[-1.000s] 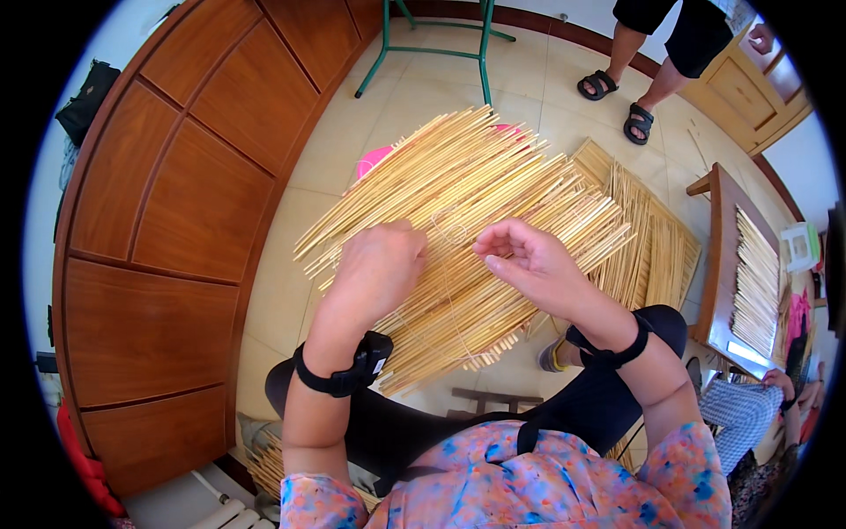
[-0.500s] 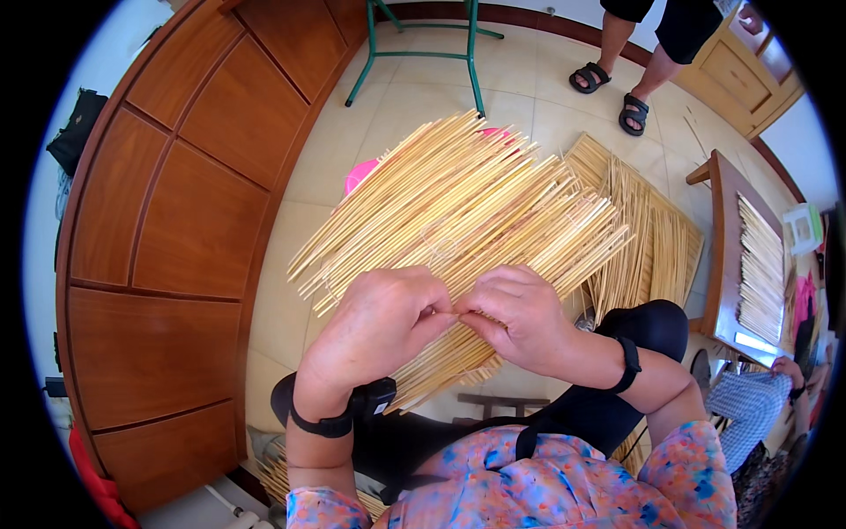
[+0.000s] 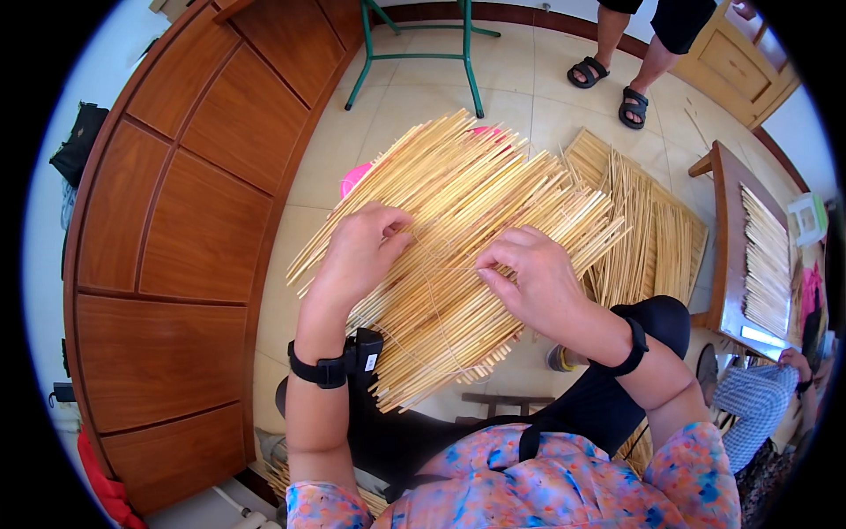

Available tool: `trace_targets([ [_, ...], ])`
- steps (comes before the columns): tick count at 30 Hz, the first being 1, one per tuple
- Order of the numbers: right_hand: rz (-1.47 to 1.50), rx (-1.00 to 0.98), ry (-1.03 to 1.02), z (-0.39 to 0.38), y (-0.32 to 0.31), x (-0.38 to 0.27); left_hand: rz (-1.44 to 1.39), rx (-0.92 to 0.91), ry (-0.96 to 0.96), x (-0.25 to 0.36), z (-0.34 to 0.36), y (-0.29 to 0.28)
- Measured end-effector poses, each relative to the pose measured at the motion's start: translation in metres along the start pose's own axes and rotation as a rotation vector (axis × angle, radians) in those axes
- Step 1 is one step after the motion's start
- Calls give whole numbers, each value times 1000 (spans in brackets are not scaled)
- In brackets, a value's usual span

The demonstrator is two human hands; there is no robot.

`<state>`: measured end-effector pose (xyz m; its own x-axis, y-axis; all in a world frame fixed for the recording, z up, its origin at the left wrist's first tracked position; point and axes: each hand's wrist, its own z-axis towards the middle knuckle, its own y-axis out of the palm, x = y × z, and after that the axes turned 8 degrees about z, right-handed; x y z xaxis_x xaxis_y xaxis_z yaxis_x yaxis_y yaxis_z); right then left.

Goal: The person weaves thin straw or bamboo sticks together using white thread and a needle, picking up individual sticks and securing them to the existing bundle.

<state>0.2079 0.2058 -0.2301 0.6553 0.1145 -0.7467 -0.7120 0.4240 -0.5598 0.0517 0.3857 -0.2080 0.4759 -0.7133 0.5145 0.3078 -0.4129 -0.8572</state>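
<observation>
A mat of thin straw-coloured sticks, bound across with pale thread, lies slanting in front of me over my lap. My right hand is closed in a pinch above the mat's middle. From its fingertips a thin thread runs left, level over the sticks. My left hand hovers over the mat's left half with fingers curled and thumb near the forefinger. What it holds, if anything, is too fine to make out. More thread loops down the near part of the mat.
Pink plastic shows under the mat's far edge. More stick mats lie on the floor at right, beside a low wooden table bearing another. A panelled wooden cabinet borders the left. A person's sandalled feet and green stool legs are beyond.
My hands were together over the mat, fingertips meeting. Now they are apart: the left has moved up and left, the right slightly right and up, with thread showing between.
</observation>
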Motion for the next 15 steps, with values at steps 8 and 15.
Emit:
trace_targets([
  [8,-43,-113,108,-1,5,2,36,79,28,1,9,14],
  [15,-32,-115,204,2,8,1,122,89,81,-1,11,20],
])
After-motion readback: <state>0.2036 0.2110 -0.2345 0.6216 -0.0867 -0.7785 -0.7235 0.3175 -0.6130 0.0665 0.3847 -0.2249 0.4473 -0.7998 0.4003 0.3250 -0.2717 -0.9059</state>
